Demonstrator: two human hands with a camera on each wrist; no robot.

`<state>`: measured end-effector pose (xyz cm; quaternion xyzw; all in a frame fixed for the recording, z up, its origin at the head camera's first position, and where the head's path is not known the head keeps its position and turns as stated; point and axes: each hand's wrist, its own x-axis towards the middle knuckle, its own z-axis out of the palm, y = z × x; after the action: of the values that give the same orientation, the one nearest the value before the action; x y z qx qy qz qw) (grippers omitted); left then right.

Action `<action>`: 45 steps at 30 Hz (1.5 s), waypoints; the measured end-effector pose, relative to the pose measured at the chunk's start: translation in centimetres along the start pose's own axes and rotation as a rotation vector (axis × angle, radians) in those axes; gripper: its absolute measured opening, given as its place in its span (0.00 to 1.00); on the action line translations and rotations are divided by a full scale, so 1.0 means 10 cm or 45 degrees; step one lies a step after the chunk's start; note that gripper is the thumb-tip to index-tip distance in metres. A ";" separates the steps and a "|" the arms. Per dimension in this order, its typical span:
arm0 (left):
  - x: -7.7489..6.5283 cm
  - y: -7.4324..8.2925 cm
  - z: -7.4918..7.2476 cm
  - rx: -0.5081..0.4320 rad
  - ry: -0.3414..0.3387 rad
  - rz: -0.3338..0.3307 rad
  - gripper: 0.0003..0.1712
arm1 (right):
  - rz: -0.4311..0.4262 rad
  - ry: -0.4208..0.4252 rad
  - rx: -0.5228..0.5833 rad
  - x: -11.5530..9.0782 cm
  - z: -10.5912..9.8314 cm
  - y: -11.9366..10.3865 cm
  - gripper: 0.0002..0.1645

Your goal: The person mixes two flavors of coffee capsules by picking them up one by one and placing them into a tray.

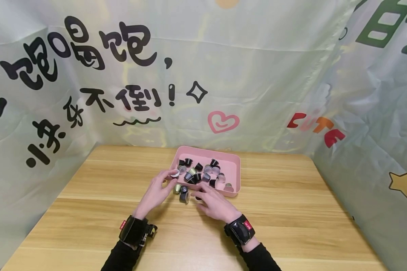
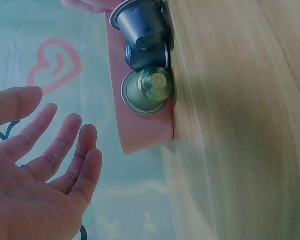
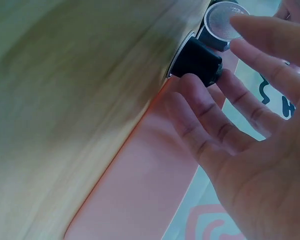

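Note:
My left hand (image 1: 156, 192) is at the left front corner of the pink tray (image 1: 230, 165), fingertips right at a capsule with a pale lid (image 1: 175, 173). In the left wrist view its fingers spread loosely, with nothing visible between them. Fingertips of my right hand (image 1: 218, 205) meet a black coffee capsule (image 3: 196, 61) on the table before the tray, the thumb apart from it. Beside that lies a capsule showing its silver lid (image 3: 222, 22). A green capsule (image 2: 149, 89), a dark capsule (image 2: 149, 56) and a blue-grey capsule (image 2: 140, 22) are grouped along the tray's front wall.
Several black, grey and pale-lidded capsules (image 1: 197, 177) lie jumbled inside the tray. The wooden table (image 1: 98, 195) reaches back to a printed cloth (image 1: 264, 94) hanging behind and at both sides.

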<state>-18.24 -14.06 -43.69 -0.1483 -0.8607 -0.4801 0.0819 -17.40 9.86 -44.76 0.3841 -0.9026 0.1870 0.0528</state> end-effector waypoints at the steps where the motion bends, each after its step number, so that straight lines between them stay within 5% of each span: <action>1: 0.00 0.00 0.00 -0.003 -0.002 -0.001 0.20 | 0.002 0.002 -0.005 0.00 0.00 0.00 0.21; 8: 0.00 -0.01 0.00 0.012 -0.015 0.000 0.20 | 0.005 -0.020 -0.024 -0.01 0.01 0.01 0.12; 14: 0.01 0.00 0.00 -0.004 -0.024 0.002 0.20 | 0.043 -0.127 0.001 -0.03 0.01 0.01 0.10; 24: 0.01 -0.01 0.01 -0.006 -0.054 0.031 0.21 | 0.063 -0.139 0.085 -0.03 -0.02 0.03 0.14; 45: -0.01 0.00 0.03 0.006 -0.141 0.069 0.20 | 0.038 0.064 0.238 -0.07 -0.30 0.03 0.14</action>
<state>-18.17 -13.78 -43.87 -0.1975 -0.8607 -0.4668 0.0474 -17.25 11.65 -42.20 0.3690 -0.8853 0.2806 0.0366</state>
